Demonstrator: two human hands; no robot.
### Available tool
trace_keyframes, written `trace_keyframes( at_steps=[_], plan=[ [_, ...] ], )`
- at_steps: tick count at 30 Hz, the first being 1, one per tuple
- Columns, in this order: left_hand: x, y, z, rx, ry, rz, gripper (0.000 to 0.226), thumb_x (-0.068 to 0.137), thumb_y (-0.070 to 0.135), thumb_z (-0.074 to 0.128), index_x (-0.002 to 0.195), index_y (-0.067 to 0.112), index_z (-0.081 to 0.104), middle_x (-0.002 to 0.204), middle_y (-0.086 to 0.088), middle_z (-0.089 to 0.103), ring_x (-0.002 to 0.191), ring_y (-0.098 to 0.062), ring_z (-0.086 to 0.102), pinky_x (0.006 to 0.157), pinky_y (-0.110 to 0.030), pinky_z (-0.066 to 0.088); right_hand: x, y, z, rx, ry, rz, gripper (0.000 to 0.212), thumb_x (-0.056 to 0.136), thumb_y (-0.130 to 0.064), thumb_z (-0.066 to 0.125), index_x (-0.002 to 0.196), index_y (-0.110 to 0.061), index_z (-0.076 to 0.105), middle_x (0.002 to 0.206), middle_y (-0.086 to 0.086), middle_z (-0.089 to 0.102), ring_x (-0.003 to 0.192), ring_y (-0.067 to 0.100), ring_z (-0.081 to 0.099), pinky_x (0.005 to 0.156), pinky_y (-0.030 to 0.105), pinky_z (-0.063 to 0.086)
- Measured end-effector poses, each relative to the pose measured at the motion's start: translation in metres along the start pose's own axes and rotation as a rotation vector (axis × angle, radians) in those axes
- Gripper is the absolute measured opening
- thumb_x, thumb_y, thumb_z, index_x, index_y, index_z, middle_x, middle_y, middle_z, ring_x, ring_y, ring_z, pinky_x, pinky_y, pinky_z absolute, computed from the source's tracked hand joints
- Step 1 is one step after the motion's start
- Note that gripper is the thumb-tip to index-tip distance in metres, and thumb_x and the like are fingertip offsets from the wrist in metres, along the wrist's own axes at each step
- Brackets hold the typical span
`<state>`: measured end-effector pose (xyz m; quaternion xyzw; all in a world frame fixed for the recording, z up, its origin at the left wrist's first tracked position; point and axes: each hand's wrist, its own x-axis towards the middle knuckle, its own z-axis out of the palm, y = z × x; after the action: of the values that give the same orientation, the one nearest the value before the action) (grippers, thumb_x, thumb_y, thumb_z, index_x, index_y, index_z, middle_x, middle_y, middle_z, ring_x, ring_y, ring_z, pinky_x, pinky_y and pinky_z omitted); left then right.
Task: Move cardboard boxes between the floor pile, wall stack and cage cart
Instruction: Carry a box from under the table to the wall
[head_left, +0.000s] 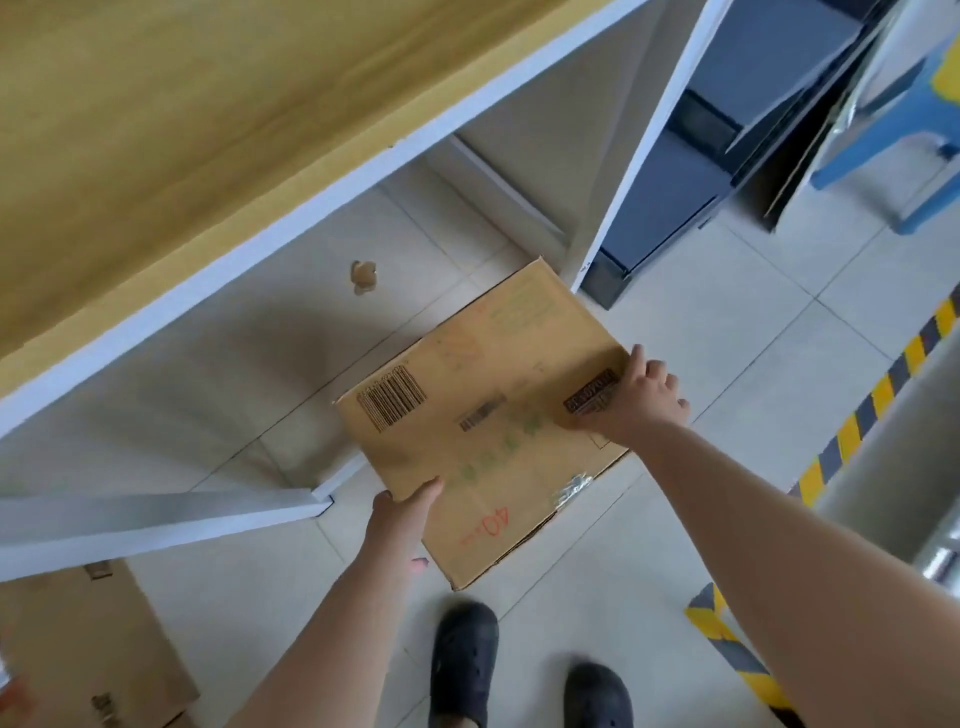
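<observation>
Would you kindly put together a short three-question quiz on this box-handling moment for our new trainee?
1. True or false: both hands are on the cardboard box.
2. Which number is handwritten in red on the box: A) 15, B) 40, C) 72?
3. Fill in: a small crumpled scrap lies on the floor under the ____.

Key
1. True: the left hand holds the near edge, the right hand grips the far right edge.
2. B.
3. Table, the wood-topped one with a white frame.
</observation>
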<state>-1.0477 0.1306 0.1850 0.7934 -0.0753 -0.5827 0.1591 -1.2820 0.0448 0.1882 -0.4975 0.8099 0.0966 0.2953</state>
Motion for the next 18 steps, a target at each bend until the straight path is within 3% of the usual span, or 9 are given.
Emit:
trace_keyframes(
  at_steps=[2, 6, 9, 12, 15, 18],
  plan=[
    [0.003, -0.007, -0.003, -0.078, 0.0, -0.005, 0.064, 0.081, 0.036, 0.071, 0.133, 0.016, 0.04, 0.121, -0.01, 0.054, 0.1, -0.03, 0.053, 0.079, -0.044, 0.051, -0.006, 0.014, 0.011, 0.122, -0.051, 0.074, 0.11, 0.056, -0.066, 0.076, 0.139, -0.013, 0.026, 0.133, 0.008, 0.038, 0.126, 0.026, 0.038, 0.102, 0.043, 0.038],
    [0.0, -0.03, -0.005, -0.045, 0.011, 0.102, 0.034, 0.08, 0.031, 0.073, 0.105, 0.023, 0.05, 0.113, -0.001, 0.056, 0.099, -0.022, 0.05, 0.095, -0.043, 0.045, -0.036, 0.049, 0.045, 0.304, -0.009, 0.128, 0.091, 0.053, -0.067, 0.077, 0.117, -0.014, 0.039, 0.119, 0.003, 0.051, 0.114, 0.025, 0.05, 0.093, 0.044, 0.045],
    [-0.02, -0.048, 0.001, 0.005, 0.059, 0.189, 0.051, 0.076, 0.034, 0.077, 0.115, 0.025, 0.045, 0.113, 0.003, 0.055, 0.103, -0.022, 0.049, 0.099, -0.041, 0.042, -0.069, 0.079, 0.065, 0.455, 0.041, 0.204, 0.082, 0.052, -0.063, 0.08, 0.106, -0.016, 0.041, 0.113, 0.001, 0.053, 0.11, 0.024, 0.052, 0.091, 0.045, 0.045],
    [-0.049, -0.069, 0.014, 0.119, 0.149, 0.296, 0.07, 0.073, 0.035, 0.078, 0.129, 0.022, 0.039, 0.127, -0.002, 0.052, 0.112, -0.028, 0.051, 0.097, -0.042, 0.044, -0.114, 0.117, 0.079, 0.621, 0.104, 0.301, 0.076, 0.051, -0.06, 0.081, 0.099, -0.015, 0.043, 0.111, 0.001, 0.055, 0.109, 0.026, 0.054, 0.091, 0.044, 0.044],
    [-0.087, -0.09, 0.03, 0.296, 0.222, 0.436, 0.071, 0.07, 0.043, 0.077, 0.125, 0.018, 0.039, 0.13, -0.008, 0.049, 0.118, -0.035, 0.048, 0.097, -0.049, 0.044, -0.174, 0.159, 0.085, 0.781, 0.174, 0.408, 0.074, 0.05, -0.06, 0.082, 0.097, -0.016, 0.046, 0.103, -0.001, 0.059, 0.103, 0.025, 0.057, 0.083, 0.038, 0.045],
    [-0.136, -0.112, 0.049, 0.468, 0.234, 0.573, 0.066, 0.073, 0.046, 0.074, 0.122, 0.017, 0.041, 0.128, -0.012, 0.048, 0.117, -0.037, 0.046, 0.093, -0.052, 0.044, -0.239, 0.204, 0.091, 0.997, 0.244, 0.517, 0.07, 0.042, -0.059, 0.082, 0.091, -0.022, 0.048, 0.096, -0.006, 0.061, 0.098, 0.02, 0.062, 0.086, 0.041, 0.049]
  ],
)
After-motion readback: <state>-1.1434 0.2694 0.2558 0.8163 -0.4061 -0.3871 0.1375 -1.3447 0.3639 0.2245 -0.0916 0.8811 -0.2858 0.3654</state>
